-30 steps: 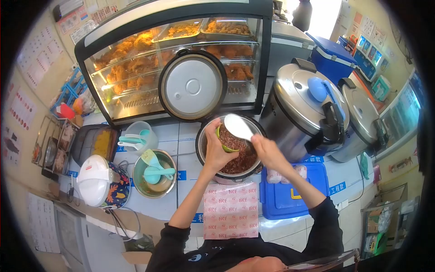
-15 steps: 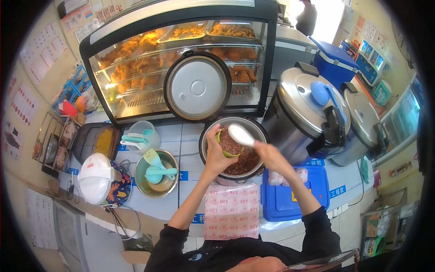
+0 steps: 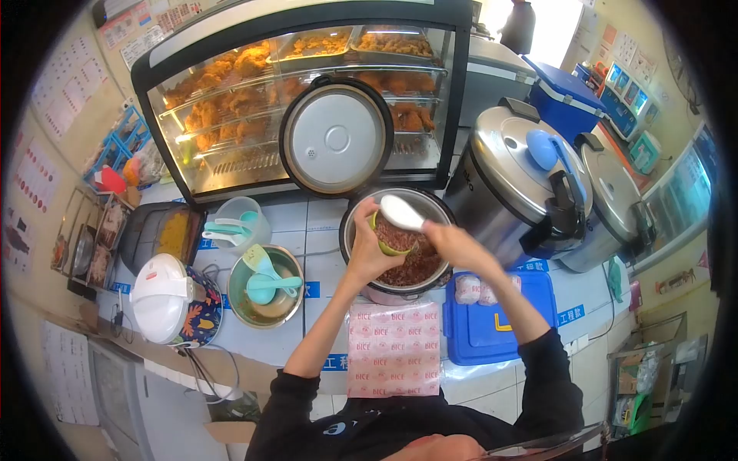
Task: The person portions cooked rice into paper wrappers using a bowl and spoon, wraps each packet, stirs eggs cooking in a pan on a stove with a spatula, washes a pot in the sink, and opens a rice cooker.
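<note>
My left hand (image 3: 370, 250) is wrapped round a small green cup (image 3: 392, 235) filled with brownish-red rice, tilted over the open rice cooker (image 3: 351, 223). In my right hand (image 3: 460, 250) is a white rice paddle (image 3: 401, 213), its bowl lying over the cup's rim. More of the reddish rice (image 3: 419, 269) fills the cooker's pot below. The raised round lid (image 3: 336, 138) stands behind the pot. In front of the cooker lies a sheet of printed wrapping paper (image 3: 393, 349).
Wrapped rolls (image 3: 470, 290) rest on a blue plastic box (image 3: 500, 338) at right. Two large steel cookers (image 3: 492, 192) stand behind it. To the left are a steel bowl with turquoise scoops (image 3: 265, 307) and a patterned cooker (image 3: 201, 311). A glass case (image 3: 231, 146) holds fried food.
The white paddle and the cup stay over the pot, with the paddle shifted slightly left and up. The whole view has tilted a little.
</note>
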`<state>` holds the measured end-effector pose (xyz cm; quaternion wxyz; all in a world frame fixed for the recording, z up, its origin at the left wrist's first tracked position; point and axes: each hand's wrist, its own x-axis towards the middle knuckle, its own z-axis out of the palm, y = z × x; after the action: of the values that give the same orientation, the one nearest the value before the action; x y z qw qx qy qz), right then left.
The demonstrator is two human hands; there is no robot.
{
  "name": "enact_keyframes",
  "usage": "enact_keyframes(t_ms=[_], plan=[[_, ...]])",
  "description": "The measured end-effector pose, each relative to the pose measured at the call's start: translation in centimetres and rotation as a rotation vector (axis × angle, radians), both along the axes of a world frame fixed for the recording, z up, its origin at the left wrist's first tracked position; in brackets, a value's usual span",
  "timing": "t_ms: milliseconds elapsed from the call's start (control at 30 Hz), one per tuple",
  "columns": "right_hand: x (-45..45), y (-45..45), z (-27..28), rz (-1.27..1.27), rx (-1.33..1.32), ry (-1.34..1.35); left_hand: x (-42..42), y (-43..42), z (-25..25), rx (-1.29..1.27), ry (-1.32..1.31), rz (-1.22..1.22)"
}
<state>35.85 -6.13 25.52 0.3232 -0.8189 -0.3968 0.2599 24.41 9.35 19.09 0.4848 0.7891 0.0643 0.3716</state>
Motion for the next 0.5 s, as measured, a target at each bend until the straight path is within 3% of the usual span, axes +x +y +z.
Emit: enact_keyframes(t_ms=[33, 100, 200, 300, 400, 433, 500], plan=[[-0.8, 0.2, -0.6, 0.067, 0.018, -0.054, 0.2, 0.1, 0.4, -0.046, -0.019, 0.021], [-1.8, -0.6, -0.1, 0.076, -0.088, -0.067, -0.1, 0.7, -0.3, 0.121, 0.032, 0.075], [-1.7, -1.1, 0.5, 0.063, -0.052, -0.056, -0.7, 0.3, -0.4, -0.04, 0.055, 0.068], [-1.6, -1.8, -0.4, -0.11, -0.065, -0.158, -1.1, 0.6, -0.9, -0.166, -0.026, 0.046], [0.9, -3.3, -3.3, -0.182, -0.251, -0.4, -2.7, 0.5, -0.1, -0.259, -0.054, -0.007], [1.1, -3.0, -2.5, -0.193, -0.171, -0.427, -3.1, 0.5, 0.5, -0.28, -0.036, -0.007], [2.1, -0.7, -2.1, -0.098, -0.145, -0.789, -4.2, 0.0, 1.2, -0.247, -0.008, 0.111]])
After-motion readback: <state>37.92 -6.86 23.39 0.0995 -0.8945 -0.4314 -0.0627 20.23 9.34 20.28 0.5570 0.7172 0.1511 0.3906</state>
